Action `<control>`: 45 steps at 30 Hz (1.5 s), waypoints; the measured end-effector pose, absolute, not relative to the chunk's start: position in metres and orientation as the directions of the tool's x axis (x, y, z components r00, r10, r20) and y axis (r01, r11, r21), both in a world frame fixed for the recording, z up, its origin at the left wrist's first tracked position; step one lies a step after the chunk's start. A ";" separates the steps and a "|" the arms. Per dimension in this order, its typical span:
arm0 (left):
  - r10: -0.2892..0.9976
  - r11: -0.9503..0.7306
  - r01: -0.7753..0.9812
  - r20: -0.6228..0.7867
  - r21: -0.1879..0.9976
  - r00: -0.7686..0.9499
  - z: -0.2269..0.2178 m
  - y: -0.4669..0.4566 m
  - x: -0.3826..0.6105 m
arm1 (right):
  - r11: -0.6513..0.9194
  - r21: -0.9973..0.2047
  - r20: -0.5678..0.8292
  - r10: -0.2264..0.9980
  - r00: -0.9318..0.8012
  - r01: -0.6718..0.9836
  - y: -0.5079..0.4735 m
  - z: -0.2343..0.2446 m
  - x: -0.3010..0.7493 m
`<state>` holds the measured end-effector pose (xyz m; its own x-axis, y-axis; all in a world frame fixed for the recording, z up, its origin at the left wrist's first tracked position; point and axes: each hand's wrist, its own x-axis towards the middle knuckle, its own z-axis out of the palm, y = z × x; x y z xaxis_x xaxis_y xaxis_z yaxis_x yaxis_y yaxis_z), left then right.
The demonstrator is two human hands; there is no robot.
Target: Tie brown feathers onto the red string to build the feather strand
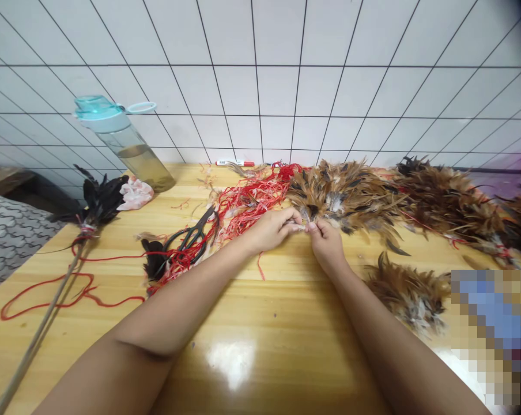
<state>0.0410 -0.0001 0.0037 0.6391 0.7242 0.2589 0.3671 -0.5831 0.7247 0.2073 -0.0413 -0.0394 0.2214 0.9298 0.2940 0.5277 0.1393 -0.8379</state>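
Both my hands meet at the near edge of a fan-shaped bundle of brown feathers [344, 196] lying on the wooden table [252, 323]. My left hand [272, 229] is closed, its fingertips pinching the quill ends of the bundle. My right hand [325, 241] is closed too, pinching the same quill ends from the right. A tangle of red string [247, 202] lies just left of my left hand. Black-handled scissors [193, 235] rest in the string further left.
A thin stick tipped with black feathers [91, 210] lies at the left with loose red string. A water bottle [122, 141] stands by the tiled wall. More brown feather bundles [450, 202] lie right; another one [410, 294] lies near my right arm. A red-capped marker [234, 163] lies at the wall.
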 end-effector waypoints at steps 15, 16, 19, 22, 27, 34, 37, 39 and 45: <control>0.772 -0.340 0.241 0.123 0.909 0.623 -0.003 0.003 0.041 | 0.102 -0.828 0.269 0.935 0.233 0.551 -0.043 -0.034 0.206; 0.780 -0.288 0.214 0.099 0.933 0.618 -0.004 0.002 0.041 | 0.097 -0.832 0.264 0.935 0.236 0.546 -0.044 -0.033 0.206; 0.769 -0.156 0.137 0.033 0.978 0.639 -0.004 0.003 0.041 | 0.100 -0.849 0.260 0.934 0.246 0.518 -0.044 -0.032 0.206; 0.762 -0.096 0.090 0.015 0.991 0.648 -0.005 0.005 0.039 | 0.091 -0.876 0.243 0.932 0.270 0.473 -0.044 -0.031 0.207; 0.813 -0.342 0.341 0.093 0.876 0.575 -0.005 0.012 0.033 | 0.074 -0.905 0.227 0.916 0.330 0.418 -0.042 -0.034 0.209; 0.720 -0.620 0.518 0.164 0.590 0.674 -0.002 0.019 0.025 | 0.068 -0.925 0.212 0.908 0.361 0.373 -0.041 -0.038 0.212; 0.749 -0.614 0.531 0.218 0.584 0.625 -0.001 0.021 0.023 | 0.084 -0.924 0.226 0.907 0.355 0.372 -0.041 -0.038 0.213; 0.764 -0.629 0.568 0.286 0.530 0.579 0.001 0.022 0.021 | 0.084 -0.923 0.227 0.907 0.355 0.376 -0.041 -0.038 0.213; 0.728 -0.666 0.605 0.201 0.437 0.656 0.012 0.018 0.019 | 0.081 -0.909 0.233 0.912 0.337 0.408 -0.041 -0.038 0.213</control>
<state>0.0187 0.0176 0.0122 0.6558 0.7278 0.2009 0.6050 -0.6657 0.4369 0.2129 -0.0406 -0.0384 0.3366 0.9124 0.2329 0.4084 0.0814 -0.9092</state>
